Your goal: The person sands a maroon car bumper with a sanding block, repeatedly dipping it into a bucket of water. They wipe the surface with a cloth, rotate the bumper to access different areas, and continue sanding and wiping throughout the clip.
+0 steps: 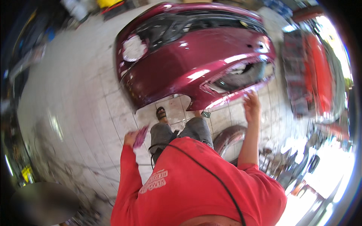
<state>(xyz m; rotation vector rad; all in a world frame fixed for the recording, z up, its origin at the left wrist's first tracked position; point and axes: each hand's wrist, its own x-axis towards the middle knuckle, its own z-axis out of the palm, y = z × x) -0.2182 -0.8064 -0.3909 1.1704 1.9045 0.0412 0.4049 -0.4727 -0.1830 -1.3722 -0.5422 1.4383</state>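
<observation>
A glossy maroon car bumper (162, 77) stretches across the floor in front of me, with black trim along its far side and an opening at its near right. My left hand (130, 138) is low on the left, closed around a crumpled pink cloth (141, 137), apart from the bumper. Beside the bumper's near right edge is my right hand (252, 105), its fingers apart and somewhat blurred. It seems to hold nothing; whether it touches the edge I cannot tell. A white crumpled patch (134, 48) shows at the bumper's far left end.
A tire (230, 140) lies on the tiled floor (75, 98) right of my legs. Farther right stands a red and dark bulky object (318, 71). Clutter (279, 162) sits at the lower right. A dark cable (200, 164) runs over my red shirt.
</observation>
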